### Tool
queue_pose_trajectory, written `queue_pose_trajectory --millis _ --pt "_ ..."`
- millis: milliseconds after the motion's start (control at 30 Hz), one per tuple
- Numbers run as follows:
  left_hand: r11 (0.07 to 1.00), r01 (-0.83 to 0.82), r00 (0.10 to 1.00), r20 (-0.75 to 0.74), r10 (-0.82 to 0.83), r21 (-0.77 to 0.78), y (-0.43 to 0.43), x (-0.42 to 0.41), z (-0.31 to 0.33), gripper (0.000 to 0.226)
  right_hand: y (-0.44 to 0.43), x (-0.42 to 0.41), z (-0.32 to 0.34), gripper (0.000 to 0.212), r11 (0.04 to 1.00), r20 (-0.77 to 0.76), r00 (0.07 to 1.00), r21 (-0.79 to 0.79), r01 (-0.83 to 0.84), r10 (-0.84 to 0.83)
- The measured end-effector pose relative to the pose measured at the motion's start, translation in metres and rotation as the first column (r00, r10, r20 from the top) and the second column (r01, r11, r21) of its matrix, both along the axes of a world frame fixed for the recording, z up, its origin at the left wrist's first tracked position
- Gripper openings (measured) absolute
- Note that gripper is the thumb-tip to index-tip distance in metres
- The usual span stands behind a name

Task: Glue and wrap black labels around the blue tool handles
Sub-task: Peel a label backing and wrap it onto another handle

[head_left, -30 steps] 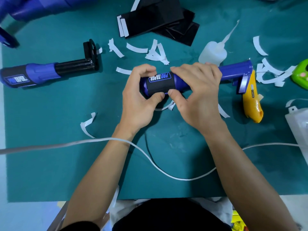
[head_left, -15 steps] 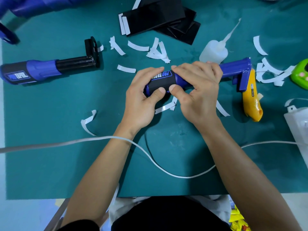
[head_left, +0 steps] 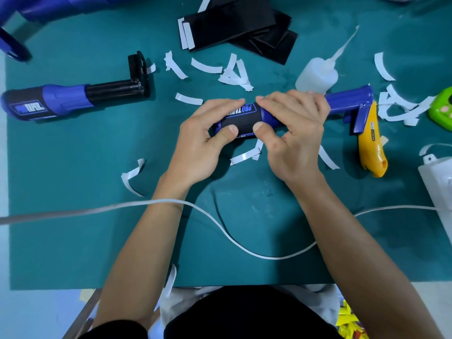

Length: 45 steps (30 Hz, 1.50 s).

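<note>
A blue tool (head_left: 347,102) lies across the middle of the green mat, its handle wrapped in a black label (head_left: 242,119) with blue lettering. My left hand (head_left: 203,140) grips the handle's left end, thumb pressed on the label. My right hand (head_left: 293,133) grips the handle just right of it, thumb on the label's right edge and fingers curled over the top. A second blue tool (head_left: 66,100) with a label on it lies at the left. A pile of spare black labels (head_left: 244,25) sits at the back.
A clear glue bottle (head_left: 318,74) lies behind my right hand. A yellow utility knife (head_left: 371,148) rests under the tool's head. White backing strips (head_left: 234,74) litter the mat. A white cable (head_left: 244,245) crosses in front; a white box (head_left: 437,182) and a green object (head_left: 442,108) sit at the right.
Both thumbs slid up over the label and the handle turned slightly, so the lettering now sits further toward the top. The hands stayed on the handle.
</note>
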<state>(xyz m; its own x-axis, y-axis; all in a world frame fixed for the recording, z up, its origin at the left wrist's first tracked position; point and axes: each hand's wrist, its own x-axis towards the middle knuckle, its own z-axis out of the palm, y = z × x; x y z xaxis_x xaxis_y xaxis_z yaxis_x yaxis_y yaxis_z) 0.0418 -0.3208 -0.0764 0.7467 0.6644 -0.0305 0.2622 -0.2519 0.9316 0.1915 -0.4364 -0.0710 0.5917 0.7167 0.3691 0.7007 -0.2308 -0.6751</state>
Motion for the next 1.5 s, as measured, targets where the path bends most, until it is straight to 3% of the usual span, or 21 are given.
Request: queue_pose_trajectory --millis 133,267,467,800,1100,1500 --pt "1.0 0.025 1.0 -0.007 -0.025 0.0 0.002 -0.003 0.0 0.042 0.0 0.001 -0.002 0.026 1.0 0.024 1.0 0.006 -0.004 0.004" --pt "1.0 0.014 0.997 -0.074 -0.013 0.017 -0.001 -0.004 0.001 0.068 0.001 0.001 -0.003 0.027 1.0 0.03 0.999 0.0 -0.012 0.012" --pt "0.999 0.044 0.998 -0.036 -0.044 -0.018 0.006 -0.006 -0.004 0.055 0.001 0.003 -0.006 0.027 1.0 0.044 0.999 -0.003 -0.013 0.013" --pt "0.991 -0.053 0.998 0.025 0.057 -0.12 -0.006 0.002 -0.007 0.052 0.003 0.001 -0.003 0.033 0.998 0.116 0.993 -0.055 0.018 -0.012" --pt "0.991 -0.129 0.991 0.024 0.13 -0.044 -0.014 0.004 -0.009 0.047 0.004 -0.001 -0.004 0.035 0.999 0.082 0.997 -0.05 0.017 -0.013" --pt "0.971 -0.226 0.973 0.032 0.229 -0.073 -0.019 0.012 -0.002 0.044 -0.002 0.009 -0.004 0.025 0.996 0.105 0.992 -0.059 -0.069 0.074"
